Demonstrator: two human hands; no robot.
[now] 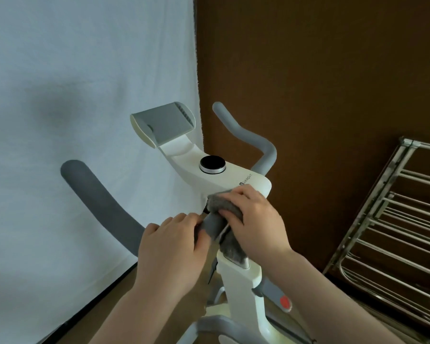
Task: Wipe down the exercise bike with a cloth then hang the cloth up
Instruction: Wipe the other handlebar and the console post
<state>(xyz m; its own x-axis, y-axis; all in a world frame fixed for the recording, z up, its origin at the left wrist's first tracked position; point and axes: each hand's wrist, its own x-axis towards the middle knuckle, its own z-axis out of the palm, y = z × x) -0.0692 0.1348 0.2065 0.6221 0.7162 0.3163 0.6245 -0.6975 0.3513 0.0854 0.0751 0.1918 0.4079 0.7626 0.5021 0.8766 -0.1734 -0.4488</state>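
bike frame (238,271): cream white
handlebars (102,204): grey
knob (212,164): black, silver rim
cloth (222,203): grey
wall (320,70): brown
backdrop sheet (72,70): white
rack (395,219): silver

Fuzzy grey cloth (224,203); glossy white plastic bike (236,178); metal rack (392,219).

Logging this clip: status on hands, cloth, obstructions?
Left hand grips the grey handlebar. Right hand presses grey cloth onto bike's white head. Drying rack stands right, nothing blocking.

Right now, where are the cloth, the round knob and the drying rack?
cloth (221,203): head view, bunched grey top fold.
knob (212,163): head view, black top face.
drying rack (392,219): head view, a metal rung.
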